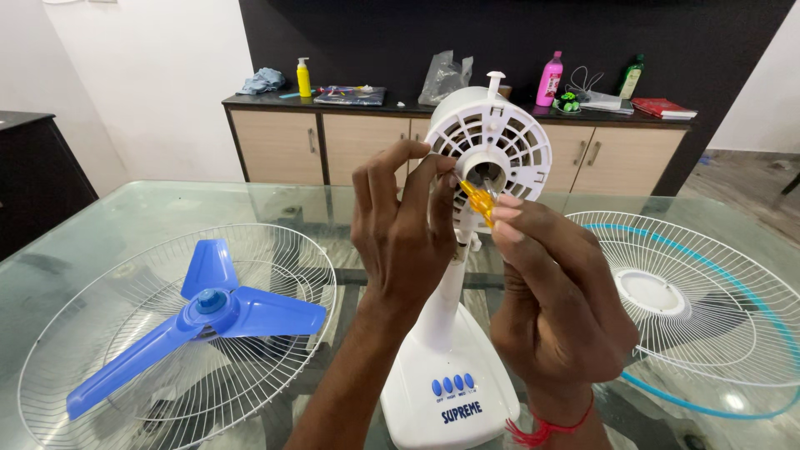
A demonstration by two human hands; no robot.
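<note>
A white table fan stands on the glass table, its round vented motor housing [510, 132] facing me on a white stem and base [448, 390] with blue buttons. My right hand [558, 300] holds a small yellow-handled screwdriver [479, 202] with its tip at the housing's centre hub. My left hand [404, 237] is raised beside it, fingertips touching the housing's left rim.
A white wire grille [100, 358] lies at the left with a blue three-blade propeller [208, 312] in it. A second grille with a blue rim [708, 308] lies at the right. Behind the glass table [150, 208] stands a sideboard [333, 142] with bottles, a bag and books.
</note>
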